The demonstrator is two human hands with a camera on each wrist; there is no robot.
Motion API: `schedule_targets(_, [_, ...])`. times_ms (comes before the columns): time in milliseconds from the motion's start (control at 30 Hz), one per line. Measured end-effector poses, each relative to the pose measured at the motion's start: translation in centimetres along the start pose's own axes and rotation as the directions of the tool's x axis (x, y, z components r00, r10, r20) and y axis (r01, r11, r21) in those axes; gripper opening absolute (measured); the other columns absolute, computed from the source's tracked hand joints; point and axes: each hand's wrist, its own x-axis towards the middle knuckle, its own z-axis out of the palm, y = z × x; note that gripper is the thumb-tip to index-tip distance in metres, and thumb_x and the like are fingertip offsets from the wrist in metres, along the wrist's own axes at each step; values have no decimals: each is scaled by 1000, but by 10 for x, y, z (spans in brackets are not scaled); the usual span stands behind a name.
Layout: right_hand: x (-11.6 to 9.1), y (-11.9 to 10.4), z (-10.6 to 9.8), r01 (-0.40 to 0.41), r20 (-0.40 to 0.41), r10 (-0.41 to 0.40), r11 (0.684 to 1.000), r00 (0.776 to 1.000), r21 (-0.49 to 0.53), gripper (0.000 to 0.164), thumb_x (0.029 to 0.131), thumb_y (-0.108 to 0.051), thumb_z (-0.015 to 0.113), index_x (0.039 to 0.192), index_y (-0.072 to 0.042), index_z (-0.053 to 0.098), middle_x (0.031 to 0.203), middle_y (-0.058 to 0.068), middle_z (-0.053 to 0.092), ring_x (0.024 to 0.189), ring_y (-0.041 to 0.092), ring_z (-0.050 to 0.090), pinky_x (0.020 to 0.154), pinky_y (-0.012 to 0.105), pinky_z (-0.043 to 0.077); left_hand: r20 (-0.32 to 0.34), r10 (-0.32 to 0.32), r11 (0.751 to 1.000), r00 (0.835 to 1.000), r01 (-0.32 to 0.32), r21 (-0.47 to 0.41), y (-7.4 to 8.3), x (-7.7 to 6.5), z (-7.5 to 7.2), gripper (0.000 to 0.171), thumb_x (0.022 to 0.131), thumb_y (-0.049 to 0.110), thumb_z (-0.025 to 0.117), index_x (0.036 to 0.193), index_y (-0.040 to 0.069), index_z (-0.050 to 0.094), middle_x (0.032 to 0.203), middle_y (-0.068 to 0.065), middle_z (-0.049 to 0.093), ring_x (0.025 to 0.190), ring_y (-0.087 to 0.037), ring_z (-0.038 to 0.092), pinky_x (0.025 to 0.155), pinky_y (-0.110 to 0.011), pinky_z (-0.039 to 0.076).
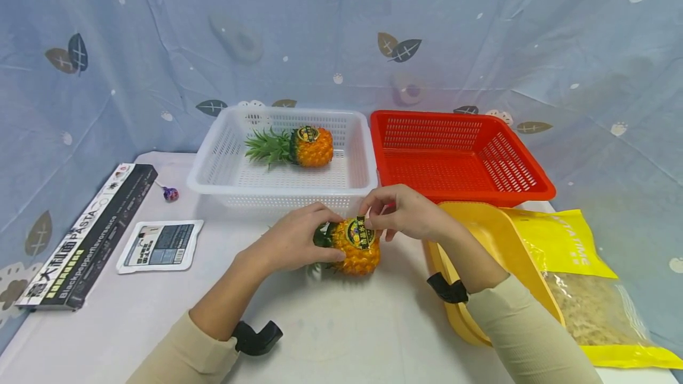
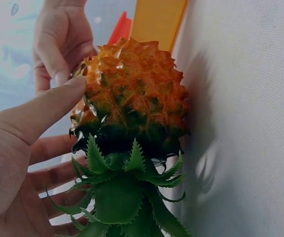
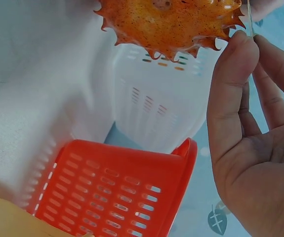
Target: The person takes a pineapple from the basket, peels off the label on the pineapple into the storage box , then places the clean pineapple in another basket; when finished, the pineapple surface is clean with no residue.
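A toy-like orange and green pineapple (image 1: pixel 356 256) lies on its side on the white table, its spiky green leaves (image 2: pixel 117 197) mostly hidden under the left hand in the head view. My left hand (image 1: pixel 299 239) grips it from the left, thumb on the fruit near the label and fingers along its far side. A round black and gold label (image 1: pixel 358 234) sits on top of the fruit. With thumb and index finger, my right hand (image 1: pixel 408 212) pinches the label's edge, which shows edge-on as a thin line in the right wrist view.
A white basket (image 1: pixel 283 189) behind holds another labelled pineapple (image 1: pixel 313 150). Beside it stand a red basket (image 1: pixel 464 197) and a yellow tray (image 1: pixel 453 218), with a yellow pasta bag (image 1: pixel 581 289) at right. At left lie a pasta box (image 1: pixel 91 236), a white packet (image 1: pixel 160 246) and a lollipop (image 1: pixel 171 194).
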Motion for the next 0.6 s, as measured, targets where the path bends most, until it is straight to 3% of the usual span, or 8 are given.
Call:
schedule_targets(333, [-1, 1, -1, 4, 13, -4, 1000, 1000, 29, 13, 95, -11, 71, 107, -11, 74, 91, 13, 67, 76, 32, 70, 67, 40, 64, -2, 10, 1000, 1000, -10, 7, -1, 1, 0, 61, 83, 46, 84, 134, 16, 67, 126, 1, 66, 116, -21, 63, 107, -45, 53])
schedule_targets(600, [-5, 1, -5, -10, -3, 10, 997, 1000, 78, 14, 94, -13, 73, 108, -10, 74, 94, 14, 66, 83, 43, 69, 68, 41, 65, 5, 4, 1000, 1000, -4, -2, 0, 0, 0, 61, 84, 47, 83, 134, 16, 67, 127, 1, 66, 117, -21, 63, 106, -44, 53])
